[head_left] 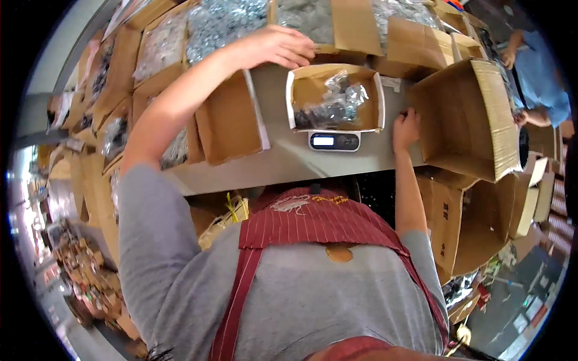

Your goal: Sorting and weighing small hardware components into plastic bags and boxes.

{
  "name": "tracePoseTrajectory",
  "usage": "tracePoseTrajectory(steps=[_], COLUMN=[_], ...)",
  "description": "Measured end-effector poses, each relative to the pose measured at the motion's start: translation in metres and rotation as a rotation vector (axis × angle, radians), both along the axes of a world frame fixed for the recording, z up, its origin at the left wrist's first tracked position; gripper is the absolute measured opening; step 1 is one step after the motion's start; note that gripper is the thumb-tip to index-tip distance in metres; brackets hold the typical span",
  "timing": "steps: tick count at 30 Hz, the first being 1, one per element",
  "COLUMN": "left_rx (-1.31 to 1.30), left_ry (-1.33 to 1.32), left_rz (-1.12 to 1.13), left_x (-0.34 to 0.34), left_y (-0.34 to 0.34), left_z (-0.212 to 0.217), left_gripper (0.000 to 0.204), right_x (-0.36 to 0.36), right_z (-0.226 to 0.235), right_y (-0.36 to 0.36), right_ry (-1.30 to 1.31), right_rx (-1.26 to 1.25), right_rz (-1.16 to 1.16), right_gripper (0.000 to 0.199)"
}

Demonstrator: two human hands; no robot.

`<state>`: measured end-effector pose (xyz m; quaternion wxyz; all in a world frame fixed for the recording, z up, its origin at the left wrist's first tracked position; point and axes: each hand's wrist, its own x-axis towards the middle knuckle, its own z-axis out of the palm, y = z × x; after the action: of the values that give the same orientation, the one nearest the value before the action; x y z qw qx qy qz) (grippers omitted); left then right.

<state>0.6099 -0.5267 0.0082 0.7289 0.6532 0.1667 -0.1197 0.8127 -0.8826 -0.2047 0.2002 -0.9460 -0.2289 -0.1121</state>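
Observation:
My left hand (284,48) reaches across to the far boxes, palm down. Its fingers are stretched out and a little bent, with nothing seen in them. Just below it, a small shallow cardboard tray (292,114) with white edges sits on a digital scale (335,142) with a lit display. Clear plastic bags (344,99) with small dark parts lie in the tray. My right hand (406,129) rests on the grey table (370,159), fingers curled in, beside a large cardboard box (457,117) tipped towards me. Nothing shows in that hand.
Open boxes of clear bagged parts (226,24) line the far side. A brown carton (232,123) stands on the left of the table. Another open carton (481,222) is below at right. A person in blue (542,78) is at the far right.

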Motion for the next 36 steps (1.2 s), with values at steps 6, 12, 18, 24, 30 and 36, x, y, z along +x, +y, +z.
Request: tracePoseTrajectory(steps=[6, 12, 18, 24, 30, 36], left_rx=[0.314, 1.173, 1.113, 1.483, 1.251, 1.236], left_ry=[-0.003, 0.422, 0.388, 0.295, 0.295, -0.078], left_rz=[0.709, 0.671, 0.411, 0.260, 0.330, 0.560], left_x=[-0.162, -0.350, -0.351, -0.368, -0.357, -0.396], left_y=[0.069, 0.085, 0.049, 0.031, 0.039, 0.044], left_z=[0.001, -0.107, -0.133, -0.131, -0.088, -0.012], left_gripper=[0.032, 0.042, 0.031, 0.035, 0.036, 0.041], right_x=[0.001, -0.055, -0.145, -0.270, -0.370, -0.421], right_z=[-0.005, 0.057, 0.144, 0.171, 0.148, 0.178], right_y=[-0.024, -0.027, 0.028, 0.184, 0.292, 0.343], right_ry=[0.128, 0.722, 0.565, 0.709, 1.176, 2.140], right_rx=[0.193, 1.302, 1.066, 0.857, 0.500, 0.631], right_rz=[0.092, -0.212, 0.377, 0.691, 1.134, 0.930], right_gripper=[0.024, 0.021, 0.020, 0.024, 0.022, 0.043])
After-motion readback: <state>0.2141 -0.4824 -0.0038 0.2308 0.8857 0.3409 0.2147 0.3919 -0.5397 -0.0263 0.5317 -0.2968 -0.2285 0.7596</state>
